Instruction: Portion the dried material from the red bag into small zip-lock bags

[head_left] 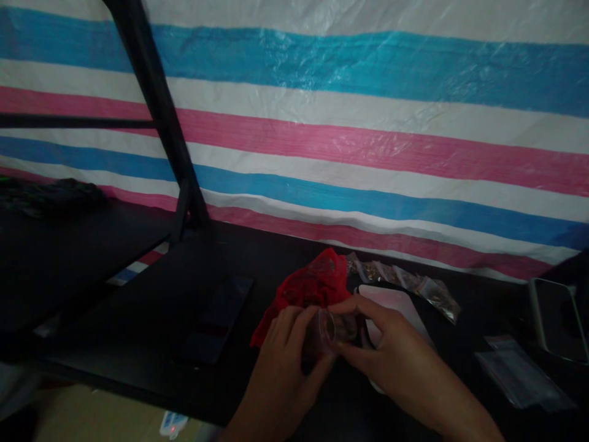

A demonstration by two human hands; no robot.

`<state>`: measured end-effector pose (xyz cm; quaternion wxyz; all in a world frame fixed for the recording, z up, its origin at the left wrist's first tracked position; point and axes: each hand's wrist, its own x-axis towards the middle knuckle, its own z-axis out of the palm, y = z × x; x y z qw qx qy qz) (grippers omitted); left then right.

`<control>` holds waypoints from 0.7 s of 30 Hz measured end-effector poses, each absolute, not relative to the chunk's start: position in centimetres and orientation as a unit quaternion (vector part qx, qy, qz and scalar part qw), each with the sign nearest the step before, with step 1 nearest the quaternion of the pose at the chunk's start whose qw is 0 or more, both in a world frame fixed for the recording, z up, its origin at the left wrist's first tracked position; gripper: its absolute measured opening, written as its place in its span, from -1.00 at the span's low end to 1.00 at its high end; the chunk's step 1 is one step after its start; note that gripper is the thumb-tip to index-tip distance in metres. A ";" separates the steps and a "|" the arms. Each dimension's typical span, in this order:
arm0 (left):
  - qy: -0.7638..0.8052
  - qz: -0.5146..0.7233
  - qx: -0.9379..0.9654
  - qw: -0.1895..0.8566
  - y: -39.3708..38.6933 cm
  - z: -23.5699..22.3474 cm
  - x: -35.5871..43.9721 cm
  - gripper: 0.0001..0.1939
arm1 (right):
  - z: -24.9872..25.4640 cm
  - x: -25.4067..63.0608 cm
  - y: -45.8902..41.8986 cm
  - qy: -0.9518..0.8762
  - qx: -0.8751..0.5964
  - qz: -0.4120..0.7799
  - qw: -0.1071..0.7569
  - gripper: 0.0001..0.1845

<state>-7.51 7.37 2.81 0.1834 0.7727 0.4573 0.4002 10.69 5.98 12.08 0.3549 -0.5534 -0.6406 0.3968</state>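
Observation:
My left hand (292, 359) is closed around a small clear plastic bag (314, 337), with its mouth facing right. My right hand (391, 341) grips a small clear cup (345, 327) with something brownish in it. The cup lies tilted on its side, its rim at the mouth of the bag; whether the rim is inside the bag I cannot tell. Just behind my hands lies a red mesh-like bag (322, 276), crumpled. A pale flat object with rounded corners (398, 301) is partly hidden under my right hand and forearm.
Several small filled clear bags (405, 279) lie in a row at the back. Flat clear bags (522, 371) lie at right, near a pale-framed dark device (559, 319). A dark phone (218, 319) is at left. A black frame post (156, 104) rises before the striped sheet (345, 135).

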 end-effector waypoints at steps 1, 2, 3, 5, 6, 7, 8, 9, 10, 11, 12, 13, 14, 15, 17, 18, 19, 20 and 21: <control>0.455 0.403 0.773 0.182 7.5 2.7 -7.5 -0.52 | 12.2 10.8 6.0 -0.648 -0.559 0.375 0.357 -0.68; 0.455 0.405 0.773 0.180 7.5 2.5 -7.5 -0.51 | 12.2 10.8 6.1 -0.657 -0.561 0.352 0.360 -0.64; 0.456 0.406 0.771 0.180 7.6 2.4 -7.4 -0.50 | 12.2 10.8 6.2 -0.667 -0.559 0.334 0.362 -0.59; 0.463 0.404 0.766 0.190 7.8 2.2 -7.4 -0.50 | 12.0 10.7 6.4 -0.681 -0.546 0.323 0.366 -0.54; 0.468 0.403 0.762 0.197 7.8 2.1 -7.4 -0.50 | 11.9 10.7 6.5 -0.682 -0.540 0.328 0.368 -0.52; 0.472 0.403 0.757 0.204 7.8 2.1 -7.4 -0.51 | 11.8 10.7 6.6 -0.679 -0.537 0.337 0.370 -0.52; 0.475 0.404 0.754 0.209 7.9 2.1 -7.4 -0.50 | 11.7 10.6 6.7 -0.673 -0.537 0.346 0.373 -0.52; 0.476 0.404 0.751 0.214 7.9 2.1 -7.4 -0.50 | 11.7 10.6 6.7 -0.666 -0.539 0.353 0.376 -0.53; 0.478 0.405 0.748 0.218 7.9 2.1 -7.4 -0.49 | 11.7 10.6 6.8 -0.658 -0.543 0.359 0.379 -0.54; 0.480 0.407 0.746 0.220 7.9 2.1 -7.4 -0.49 | 11.7 10.7 6.8 -0.651 -0.547 0.365 0.379 -0.55; 0.481 0.409 0.743 0.222 7.9 2.1 -7.4 -0.49 | 11.7 10.7 6.8 -0.646 -0.549 0.373 0.377 -0.56; 0.482 0.411 0.740 0.225 7.8 2.1 -7.4 -0.49 | 11.7 10.8 6.8 -0.642 -0.549 0.382 0.375 -0.57; 0.483 0.412 0.737 0.231 7.8 2.1 -7.3 -0.49 | 11.7 10.9 6.8 -0.640 -0.546 0.392 0.372 -0.59; 0.484 0.413 0.733 0.240 7.8 2.0 -7.4 -0.49 | 11.6 11.0 6.8 -0.637 -0.543 0.403 0.371 -0.60; 0.486 0.419 0.720 0.265 7.8 2.0 -7.4 -0.50 | 11.5 11.2 6.9 -0.629 -0.536 0.420 0.374 -0.60; 0.487 0.425 0.711 0.276 7.8 2.0 -7.5 -0.49 | 11.4 11.3 7.0 -0.625 -0.535 0.423 0.380 -0.61; 0.487 0.436 0.702 0.283 7.8 2.0 -7.5 -0.49 | 11.2 11.3 7.1 -0.620 -0.536 0.420 0.389 -0.61; 0.487 0.449 0.692 0.287 7.9 2.1 -7.6 -0.49 | 11.1 11.3 7.3 -0.616 -0.537 0.412 0.402 -0.62; 0.487 0.463 0.681 0.291 7.9 2.2 -7.6 -0.51 | 10.9 11.1 7.4 -0.612 -0.540 0.398 0.420 -0.63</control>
